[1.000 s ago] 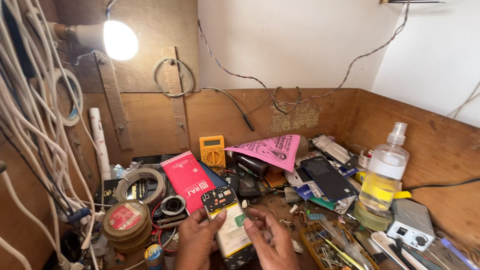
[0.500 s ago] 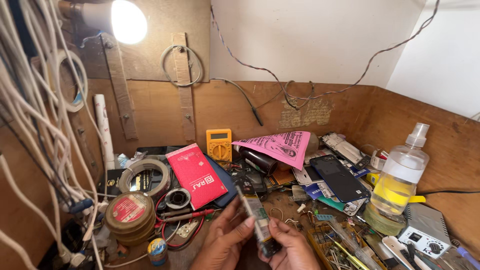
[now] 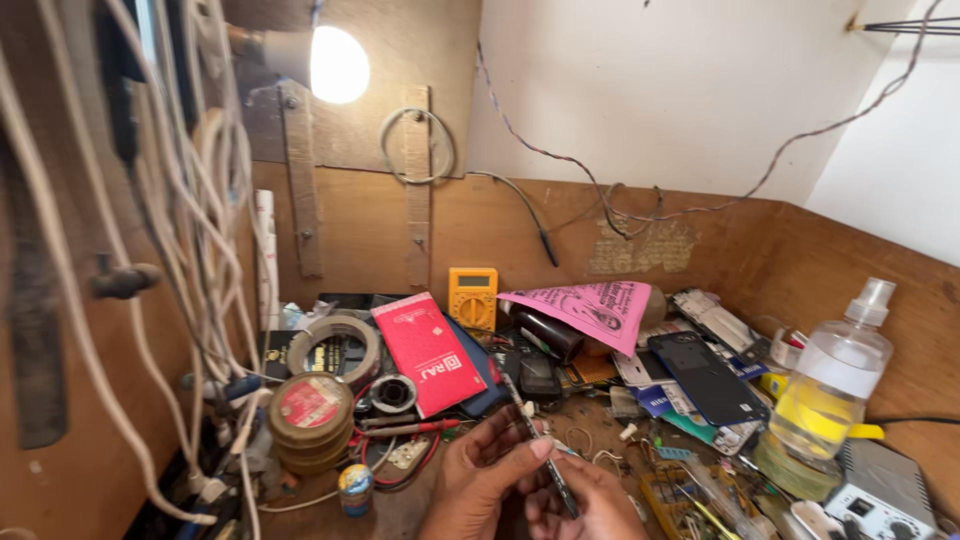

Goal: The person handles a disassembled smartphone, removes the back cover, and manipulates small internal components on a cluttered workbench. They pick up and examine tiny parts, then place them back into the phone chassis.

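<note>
Dark and thin, the phone board [image 3: 540, 445] now stands edge-on between your hands, turned up from lying flat a second ago. Your left hand [image 3: 480, 478] pinches its middle; your right hand [image 3: 580, 505] has a closed grip on its lower end, just below the red packet [image 3: 430, 350] on the cluttered tabletop [image 3: 600, 420].

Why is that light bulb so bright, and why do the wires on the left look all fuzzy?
In the head view, the lit bulb is blown out to plain white, with no detail, and it throws a warm glow on the wooden board behind it. The white cables hang close to the camera, so they look soft and out of focus. The left hand and right hand show fairly sharp.
</note>
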